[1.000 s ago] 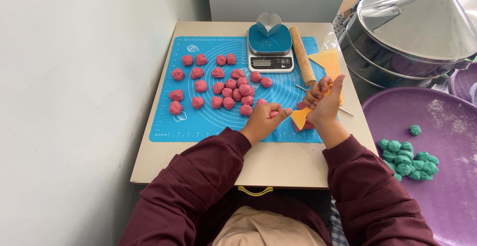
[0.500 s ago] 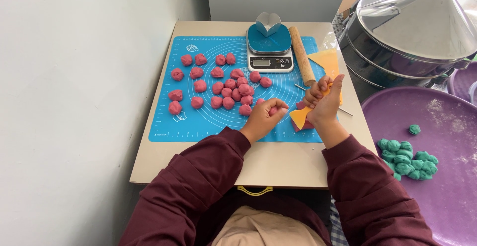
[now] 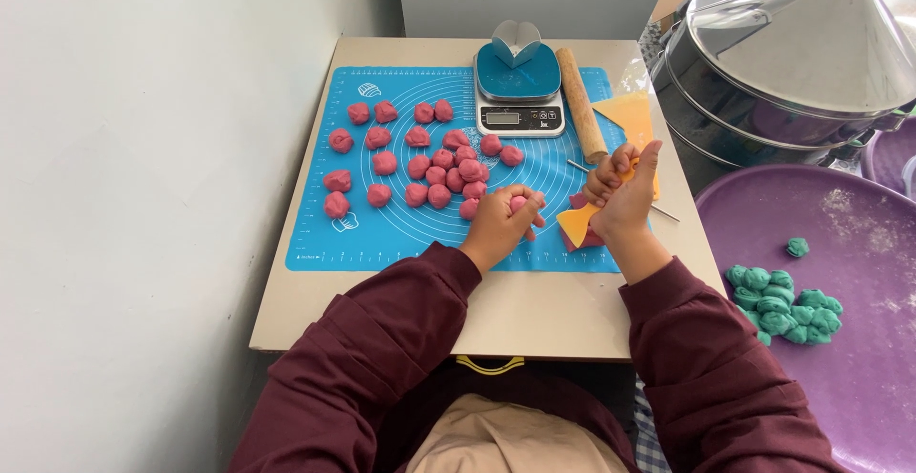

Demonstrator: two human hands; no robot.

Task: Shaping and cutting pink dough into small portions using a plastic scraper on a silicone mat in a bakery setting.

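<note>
Pink dough piece on blue mat, near its front edge. Left hand fingers curled shut around it. Right hand just beside, fingers clamped on orange scraper, blade down on mat. Pink dough balls clustered left; scale, rolling pin behind, on counter.

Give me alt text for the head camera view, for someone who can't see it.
A person's left hand holds a pink dough piece while the right hand grips a yellow scraper over a blue mat. Pink dough balls, a kitchen scale and a rolling pin lie beyond.
</note>
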